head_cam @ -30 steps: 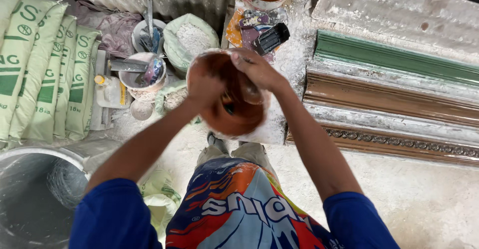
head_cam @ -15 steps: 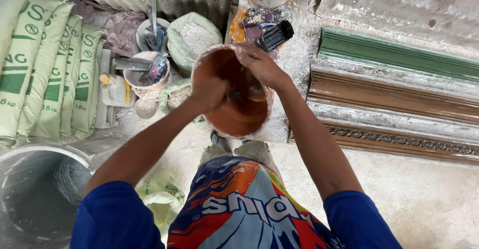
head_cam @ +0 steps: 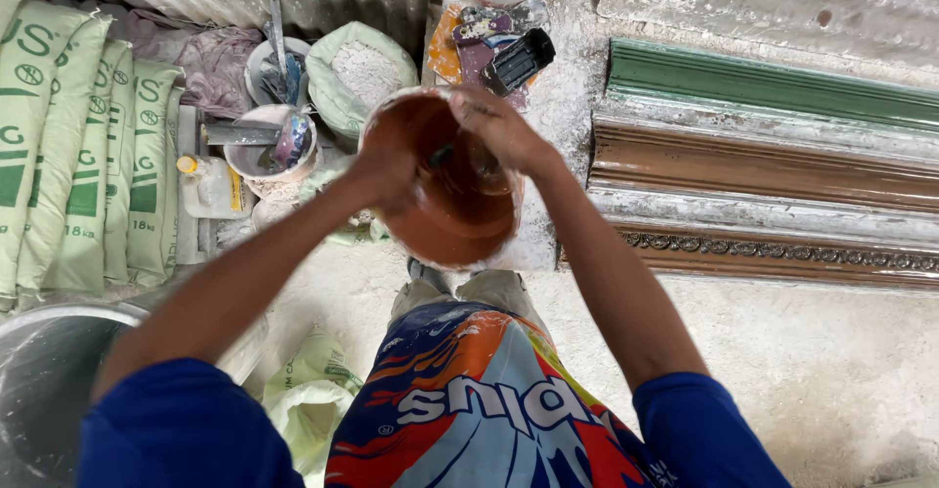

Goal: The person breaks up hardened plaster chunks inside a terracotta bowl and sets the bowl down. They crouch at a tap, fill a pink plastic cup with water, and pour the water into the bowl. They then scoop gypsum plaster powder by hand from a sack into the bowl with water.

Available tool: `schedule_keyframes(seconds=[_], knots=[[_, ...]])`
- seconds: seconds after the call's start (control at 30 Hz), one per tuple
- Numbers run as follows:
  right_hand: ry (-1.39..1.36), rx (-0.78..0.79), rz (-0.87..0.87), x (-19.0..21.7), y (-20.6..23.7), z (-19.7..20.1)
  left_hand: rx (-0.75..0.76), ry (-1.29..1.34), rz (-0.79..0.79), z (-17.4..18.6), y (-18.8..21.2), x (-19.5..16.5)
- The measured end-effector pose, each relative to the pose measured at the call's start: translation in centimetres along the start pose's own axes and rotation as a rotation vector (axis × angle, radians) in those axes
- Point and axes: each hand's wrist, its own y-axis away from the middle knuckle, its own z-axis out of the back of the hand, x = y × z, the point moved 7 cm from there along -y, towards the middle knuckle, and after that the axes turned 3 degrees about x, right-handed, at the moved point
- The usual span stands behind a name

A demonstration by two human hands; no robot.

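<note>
A: Bucket point(head_cam: 445, 195) of brown paint, held up over the floor point(head_cam: 831, 371), in front of the moulding strips point(head_cam: 763, 165). Left hand point(head_cam: 383, 170) clamped on its rim.
B: Right hand point(head_cam: 499, 126)?
A: Fingers closed on a stirrer inside. I read it as mixing; next needs a steady grip, no slop.

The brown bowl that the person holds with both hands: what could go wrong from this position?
1. The brown bowl is held in the air, with the left hand on its rim and the right hand reaching inside. The wet brown coating may make it slip.
2. It hangs above the person's colourful shorts, so drips could stain them.
</note>
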Motion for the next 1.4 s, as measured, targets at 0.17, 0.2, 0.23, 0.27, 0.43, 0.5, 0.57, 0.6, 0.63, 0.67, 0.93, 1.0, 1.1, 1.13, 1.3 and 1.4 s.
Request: schedule_keyframes(seconds=[0.17,0.2,0.23,0.27,0.43,0.5,0.57,0.6,0.63,0.67,0.93,1.0,1.1,1.13,1.3,1.4], knots=[[0.15,-0.087,0.105,0.6,1.7,-1.5,0.522,1.451,1.013,-15.3,6.7,-2.1],[0.106,-0.088,0.089,0.5,1.7,-1.4,0.187,1.645,1.103,-15.7,6.4,-2.0],[0.061,-0.089,0.064,0.3,1.8,-1.2,-0.168,1.818,1.178,-15.8,6.6,-2.0],[0.017,-0.089,0.039,0.0,1.8,-0.9,-0.259,1.686,1.257,-15.7,7.1,-2.3],[0.02,-0.016,0.07,0.5,1.8,-0.4,-0.11,1.057,0.795,-11.3,4.8,-3.7],[0.024,0.047,0.106,1.1,2.1,-0.8,0.507,0.637,0.779,-13.2,5.3,-2.2],[0.1,0.109,0.184,2.0,2.6,-1.2,0.721,0.369,0.753,-14.2,5.1,1.1],[0.102,0.103,0.141,2.0,2.7,-1.1,0.635,0.327,0.759,-14.3,4.3,2.6],[0.103,0.097,0.095,1.9,2.9,-0.9,0.55,0.288,0.765,-14.2,3.6,3.2],[0.099,0.093,0.043,1.7,3.1,-0.8,0.543,0.188,0.639,-14.4,2.6,2.7],[0.08,0.195,0.127,3.1,4.9,-0.3,0.669,0.388,0.165,-13.3,1.1,-4.5],[0.067,0.194,0.147,3.4,5.1,-0.3,0.597,0.055,-0.136,-11.4,0.1,-4.5],[0.111,0.179,0.172,3.7,5.3,-0.5,0.438,-0.078,-0.142,-10.2,-0.7,-2.9],[0.118,0.168,0.168,3.7,5.4,-0.6,0.377,-0.059,-0.072,-10.2,-0.7,-2.7],[0.158,0.079,0.195,3.7,4.4,-1.0,0.528,0.218,0.377,-13.8,1.2,-4.1],[0.105,0.053,0.145,3.0,3.8,-0.3,0.55,0.263,0.202,-12.6,0.8,-4.7]])
